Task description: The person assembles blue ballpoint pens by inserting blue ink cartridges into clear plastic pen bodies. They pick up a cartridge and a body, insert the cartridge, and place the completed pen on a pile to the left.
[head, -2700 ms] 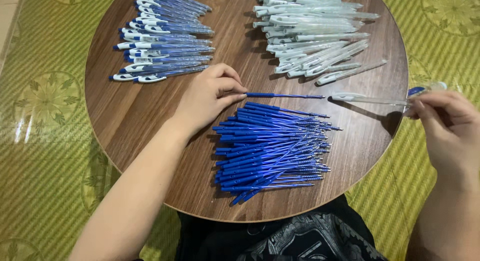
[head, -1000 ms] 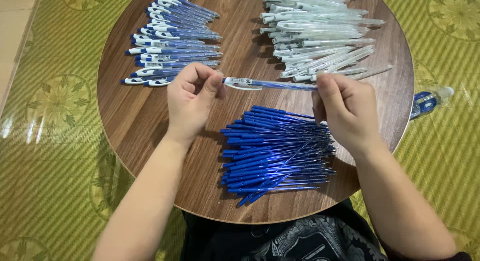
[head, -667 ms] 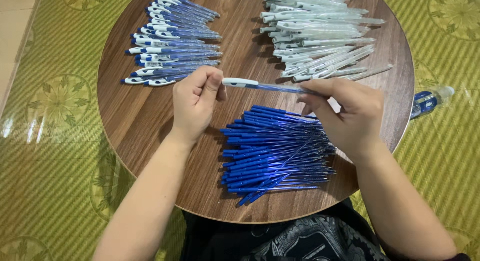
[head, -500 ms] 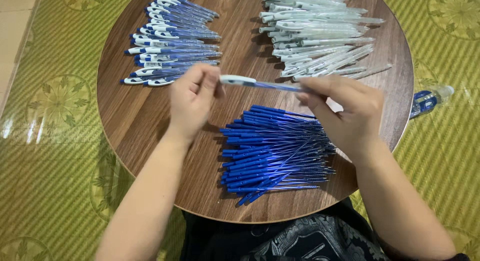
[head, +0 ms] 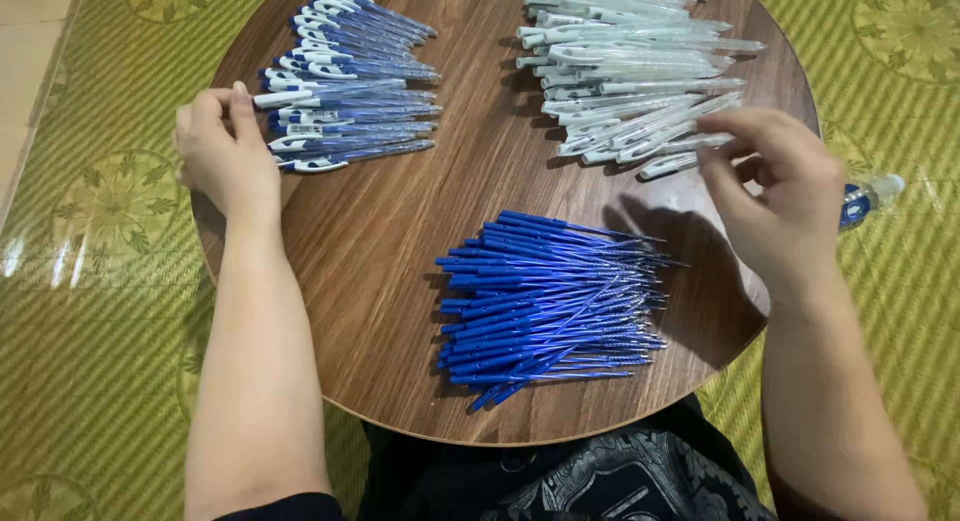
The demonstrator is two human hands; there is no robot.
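My left hand pinches a finished pen, laying it on the pens pile at the table's far left. Right hand open, empty, beside the barrels. Refills sit centre-front.

We look down on a round wooden table. Our left hand touches the assembled blue-and-white pens near its far-left edge. Our right hand hovers by clear pen barrels, far right. Blue refills lie near the front edge.
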